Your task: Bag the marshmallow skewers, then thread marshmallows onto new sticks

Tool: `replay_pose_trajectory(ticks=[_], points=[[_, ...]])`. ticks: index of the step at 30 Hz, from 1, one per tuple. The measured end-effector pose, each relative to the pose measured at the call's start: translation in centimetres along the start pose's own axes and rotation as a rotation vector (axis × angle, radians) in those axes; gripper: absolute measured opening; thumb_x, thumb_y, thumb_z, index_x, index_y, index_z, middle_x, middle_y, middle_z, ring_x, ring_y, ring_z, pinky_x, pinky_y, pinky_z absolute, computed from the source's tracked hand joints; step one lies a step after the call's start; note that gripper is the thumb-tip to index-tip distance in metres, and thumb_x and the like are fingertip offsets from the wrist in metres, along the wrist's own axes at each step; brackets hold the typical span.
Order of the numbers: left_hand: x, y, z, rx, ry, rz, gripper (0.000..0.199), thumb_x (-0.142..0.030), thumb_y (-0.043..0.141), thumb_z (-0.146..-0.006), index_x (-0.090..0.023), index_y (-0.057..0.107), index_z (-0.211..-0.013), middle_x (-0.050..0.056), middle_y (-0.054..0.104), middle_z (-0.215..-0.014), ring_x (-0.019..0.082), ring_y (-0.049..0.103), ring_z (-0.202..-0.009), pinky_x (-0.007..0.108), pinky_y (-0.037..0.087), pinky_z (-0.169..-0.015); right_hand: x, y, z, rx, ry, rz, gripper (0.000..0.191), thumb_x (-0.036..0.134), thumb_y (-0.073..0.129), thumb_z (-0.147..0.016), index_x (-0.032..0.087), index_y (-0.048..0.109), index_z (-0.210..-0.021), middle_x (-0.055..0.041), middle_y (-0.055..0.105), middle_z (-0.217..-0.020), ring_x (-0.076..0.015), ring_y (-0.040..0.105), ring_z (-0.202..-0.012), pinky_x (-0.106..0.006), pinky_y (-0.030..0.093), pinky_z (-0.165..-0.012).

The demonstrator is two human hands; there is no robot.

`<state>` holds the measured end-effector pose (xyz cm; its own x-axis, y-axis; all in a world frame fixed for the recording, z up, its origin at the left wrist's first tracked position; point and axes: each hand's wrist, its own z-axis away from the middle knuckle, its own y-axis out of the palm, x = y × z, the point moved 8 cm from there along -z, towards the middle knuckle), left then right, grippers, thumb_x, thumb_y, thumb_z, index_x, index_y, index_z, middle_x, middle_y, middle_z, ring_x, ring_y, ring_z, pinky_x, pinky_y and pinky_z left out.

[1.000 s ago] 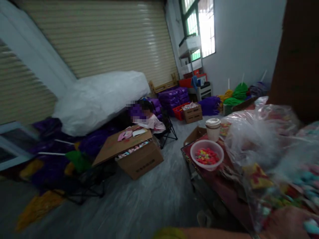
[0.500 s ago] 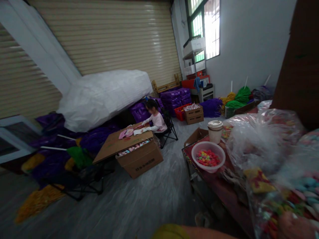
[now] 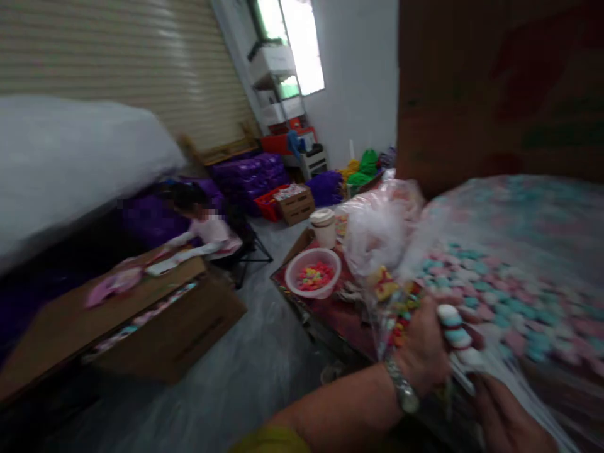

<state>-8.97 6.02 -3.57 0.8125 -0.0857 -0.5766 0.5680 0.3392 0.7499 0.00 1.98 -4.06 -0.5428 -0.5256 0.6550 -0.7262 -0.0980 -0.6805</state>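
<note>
A silver link wristwatch (image 3: 402, 389) circles the left wrist, just behind the left hand (image 3: 421, 349). The left forearm (image 3: 335, 409) is bare, and a yellow-green sleeve (image 3: 268, 441) shows at the bottom edge of the frame. The right hand (image 3: 504, 418), at lower right, is bare too.

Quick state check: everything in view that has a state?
Left hand: gripping the candy bag's gathered neck.
Right hand: low against the bag, grip unclear.
Candy bag: full, lifted.
Bowl: holding colorful candies.
Cup: upright, lid on.
Roller shutter: down.
Seated person: leaning over a cardboard box.
</note>
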Motion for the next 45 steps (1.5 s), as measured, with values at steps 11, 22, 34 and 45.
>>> replay_pose_trajectory(ticks=[11, 22, 34, 45], points=[[-0.1, 2.7, 0.2, 0.139, -0.010, -0.151, 0.039, -0.052, 0.060, -0.072, -0.016, 0.055, -0.084, 0.002, 0.063, -0.070, 0.014, 0.059, -0.054, 0.029, 0.049, -0.055, -2.1, -0.9, 1.9, 0.066, 0.329, -0.401, 0.032, 0.040, 0.032, -0.091, 0.019, 0.051, -0.076, 0.0034, 0.046, -0.057, -0.0119, 0.043, -0.051, -0.021, 0.033, -0.047], [1.7, 1.4, 0.0, -0.024, 0.108, -0.250, 0.027, -0.039, 0.056, -0.076, -0.018, 0.041, -0.068, -0.009, 0.047, -0.050, 0.005, 0.045, -0.038, 0.019, 0.045, -0.047, -0.3, -2.0, 0.0, -0.040, 0.196, -0.172, 0.027, 0.018, 0.029, -0.087, 0.017, 0.056, -0.084, -0.0081, 0.063, -0.076, -0.0167, 0.059, -0.072, -0.025, 0.044, -0.068], [5.3, 1.0, -0.6, 0.060, -0.011, -0.289, 0.030, -0.048, 0.055, -0.079, -0.019, 0.047, -0.080, -0.004, 0.050, -0.055, 0.009, 0.046, -0.045, 0.023, 0.042, -0.048, -3.4, -2.1, 1.4, -0.089, 0.316, -0.354, 0.027, 0.032, 0.035, -0.089, 0.019, 0.058, -0.086, -0.0048, 0.061, -0.078, -0.0174, 0.057, -0.079, -0.026, 0.044, -0.070], [2.7, 2.2, 0.6, 0.259, -0.096, -0.218, 0.033, -0.044, 0.061, -0.076, -0.018, 0.051, -0.093, 0.003, 0.062, -0.081, 0.013, 0.060, -0.062, 0.024, 0.043, -0.054, -3.7, 0.1, 2.6, 0.218, 0.537, -0.858, 0.039, 0.049, 0.040, -0.088, 0.019, 0.042, -0.063, 0.0072, 0.036, -0.049, -0.0072, 0.029, -0.043, -0.021, 0.021, -0.042]])
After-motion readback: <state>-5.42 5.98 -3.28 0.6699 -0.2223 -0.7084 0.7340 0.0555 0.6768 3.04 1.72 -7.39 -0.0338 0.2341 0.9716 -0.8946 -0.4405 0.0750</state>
